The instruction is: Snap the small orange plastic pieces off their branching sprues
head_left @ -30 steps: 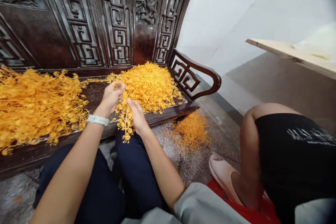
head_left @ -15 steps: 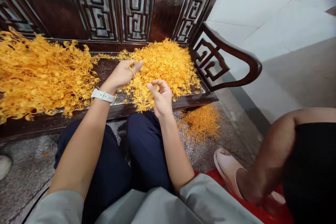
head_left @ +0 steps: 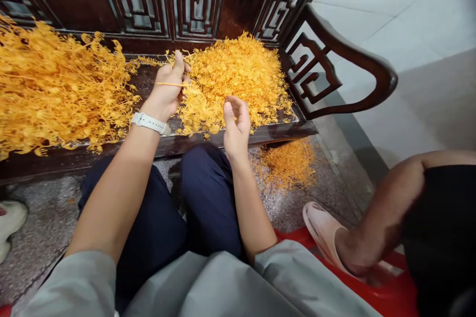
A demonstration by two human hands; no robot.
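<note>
Judged step in hand: handling one orange sprig (head_left: 195, 110), which lies between the hands at the near side of the heap (head_left: 241, 67) on the worktop (head_left: 146, 80). The left hand (head_left: 167, 95) grips it, stem across the thumb's base; the right hand (head_left: 237, 126) is loosely open beside it, seemingly unloaded. The next move appears to call for steadying the stem while the right fingers reach the blossoms.

A thin orange-yellow stem (head_left: 170, 84) lies nearly level above the bench (head_left: 282, 131). A loose mound of small yellow pieces (head_left: 241, 69) covers its right-hand end; longer, branching yellow sprigs (head_left: 67, 89) heap leftward, overhanging the front edge.
</note>
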